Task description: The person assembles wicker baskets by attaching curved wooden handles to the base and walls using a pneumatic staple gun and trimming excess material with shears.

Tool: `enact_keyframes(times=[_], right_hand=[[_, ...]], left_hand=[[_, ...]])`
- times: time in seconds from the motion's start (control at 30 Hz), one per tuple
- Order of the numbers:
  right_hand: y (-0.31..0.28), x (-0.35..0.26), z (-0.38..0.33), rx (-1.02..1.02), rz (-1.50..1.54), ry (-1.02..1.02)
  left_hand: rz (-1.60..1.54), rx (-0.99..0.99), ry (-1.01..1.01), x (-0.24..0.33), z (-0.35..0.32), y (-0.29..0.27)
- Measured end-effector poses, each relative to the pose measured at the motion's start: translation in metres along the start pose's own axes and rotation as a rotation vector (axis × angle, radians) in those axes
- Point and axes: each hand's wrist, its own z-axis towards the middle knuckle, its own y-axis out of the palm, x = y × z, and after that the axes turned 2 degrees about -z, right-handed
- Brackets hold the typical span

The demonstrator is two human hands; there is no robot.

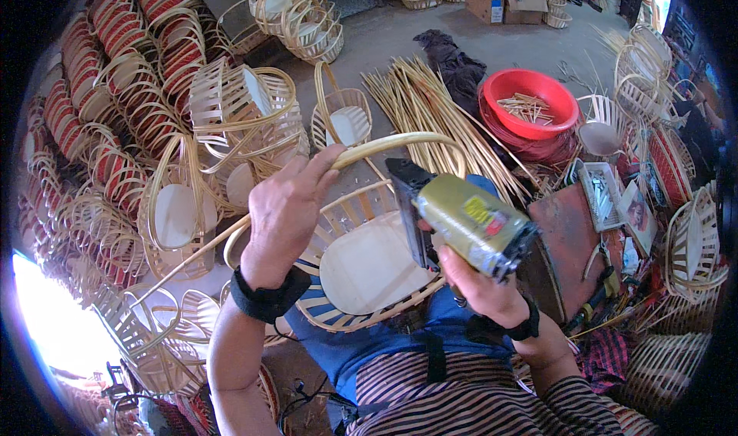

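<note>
A woven wooden basket [314,301] with a pale flat oval base [369,263] rests on my lap. My left hand [286,205] is closed around its curved handle strip [400,141], near the basket's left side. From that hand a thin strip [192,258] runs down to the lower left. In my right hand [484,288] is a yellow-green staple gun [470,219], gripped by its handle. Its dark nose points up and left, by the basket's far right rim. The contact point between the nose and the basket is hard to make out.
Stacked red-and-natural baskets [115,90] fill the left side. Ahead lie a bundle of bamboo strips [438,117] and a red basin [557,98] with short sticks. A white tray [602,198] stands at the right beside a reddish board [565,240]. Cardboard boxes [503,2] sit far back.
</note>
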Motion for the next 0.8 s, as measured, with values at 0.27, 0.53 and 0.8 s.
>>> enact_keyframes(times=[0.27, 0.53, 0.8], right_hand=[[0.013, -0.001, 0.013, -0.103, -0.210, -0.251], [0.014, -0.003, 0.017, -0.047, -0.267, -0.299], [0.008, -0.012, 0.029, -0.048, -0.308, -0.346]], left_hand=[[-0.053, -0.074, -0.072, 0.006, 0.004, 0.005], [-0.046, -0.066, -0.062, 0.004, 0.003, 0.007], [-0.071, -0.223, -0.096, 0.001, 0.010, -0.003]])
